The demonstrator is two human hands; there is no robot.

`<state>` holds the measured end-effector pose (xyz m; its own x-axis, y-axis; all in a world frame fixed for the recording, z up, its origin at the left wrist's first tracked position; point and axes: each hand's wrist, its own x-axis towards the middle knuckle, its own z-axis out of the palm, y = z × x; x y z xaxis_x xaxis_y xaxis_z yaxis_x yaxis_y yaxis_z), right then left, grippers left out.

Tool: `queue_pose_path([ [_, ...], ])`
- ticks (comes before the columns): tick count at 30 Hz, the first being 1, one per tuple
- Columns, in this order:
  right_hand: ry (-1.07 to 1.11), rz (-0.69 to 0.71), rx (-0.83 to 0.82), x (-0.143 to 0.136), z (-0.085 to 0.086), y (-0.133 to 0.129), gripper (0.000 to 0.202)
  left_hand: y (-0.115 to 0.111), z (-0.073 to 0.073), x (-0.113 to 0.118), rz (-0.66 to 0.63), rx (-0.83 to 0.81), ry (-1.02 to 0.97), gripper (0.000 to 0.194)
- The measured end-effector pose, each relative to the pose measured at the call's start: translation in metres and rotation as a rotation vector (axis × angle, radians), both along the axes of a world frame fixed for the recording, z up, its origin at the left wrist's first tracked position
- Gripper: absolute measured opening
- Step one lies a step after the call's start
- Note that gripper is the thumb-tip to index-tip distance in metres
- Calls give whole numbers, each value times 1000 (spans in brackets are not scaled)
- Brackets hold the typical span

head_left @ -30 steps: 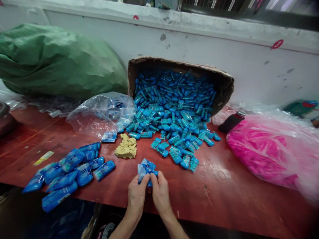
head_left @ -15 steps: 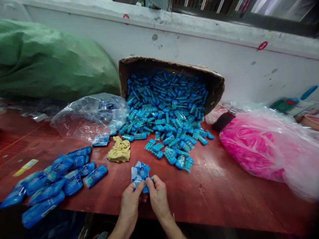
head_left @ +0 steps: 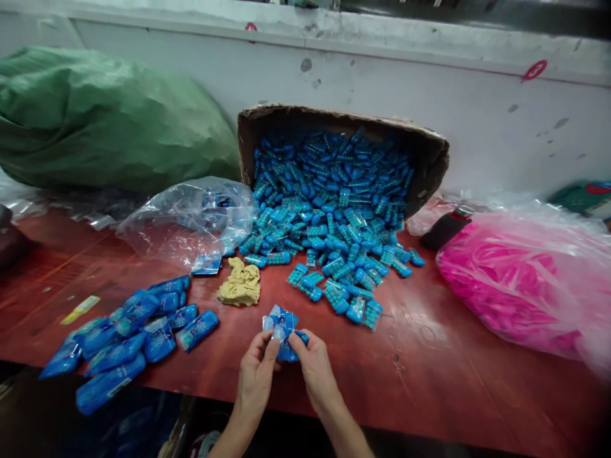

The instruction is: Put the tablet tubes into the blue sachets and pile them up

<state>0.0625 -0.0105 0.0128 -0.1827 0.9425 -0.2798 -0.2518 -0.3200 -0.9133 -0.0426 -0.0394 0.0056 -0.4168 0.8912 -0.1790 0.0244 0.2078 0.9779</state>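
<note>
A red table stands against a pale wall. At lower center, a left hand and a right hand pinch a printed blue wrapper between thumbs and fingers; it lies just beyond the thumbs, between the two, neither hand clearly nearer, its long axis hard to tell. Plump blue packets lie at lower left, their white lettering too blurred to read. Past the wrapper sits a yellow lump; farther back, small blue packs spill from a cardboard box. At upper right, a red marker appears to read "3."
</note>
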Motion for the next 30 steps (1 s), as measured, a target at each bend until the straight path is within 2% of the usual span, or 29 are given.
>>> queue_pose_path([
  [1, -46, -17, 14, 0, -1, 0, 25, 5, 3, -9, 22, 59, 166, 40],
  [3, -95, -21, 34, 0, -3, 1, 26, 22, 9, -32, 78, 162, 635, 44],
  [5, -105, -7, 43, 0, -4, 2, 27, 47, 11, -58, 104, 122, 1030, 40],
  [6, -105, -5, 45, 1, -4, 2, 26, 60, 10, -70, 91, 64, 1146, 34],
  [8, -100, -7, 49, 3, -5, 2, 26, 83, 5, -88, 6, 14, 1217, 20],
  [11, -69, -16, 39, 6, -9, 2, 25, 96, -1, -94, 13, 19, 1217, 29],
  [13, -36, -47, 25, 8, -12, 3, 24, 85, 0, -82, 62, 86, 1148, 32],
  [14, -16, -72, 18, 9, -14, 3, 23, 75, 2, -72, 88, 137, 1053, 35],
  [16, 21, -125, 11, 7, -16, 4, 21, 50, 5, -48, 3, 194, 657, 43],
  [18, 48, -140, 12, 3, -17, 4, 20, 27, 6, -21, -97, 23, 184, 48],
  [19, 56, -130, 16, 0, -17, 3, 19, 18, 6, -10, -122, -83, 17, 52],
  [20, 61, -117, 18, -2, -17, 2, 19, 12, 5, 0, -77, -129, -75, 50],
  [22, 53, -97, 19, -5, -16, 1, 16, 8, 2, 12, 23, -154, -160, 40],
  [24, 14, -89, 19, -5, -15, -1, 15, 8, -1, 14, 100, -148, -159, 32],
  [27, -58, -61, 25, -2, -15, 0, 15, 11, -5, 11, 133, -162, -174, 31],
  [30, -75, -49, 28, 0, -15, 0, 21, 11, -9, 13, 152, -138, -298, 32],
])
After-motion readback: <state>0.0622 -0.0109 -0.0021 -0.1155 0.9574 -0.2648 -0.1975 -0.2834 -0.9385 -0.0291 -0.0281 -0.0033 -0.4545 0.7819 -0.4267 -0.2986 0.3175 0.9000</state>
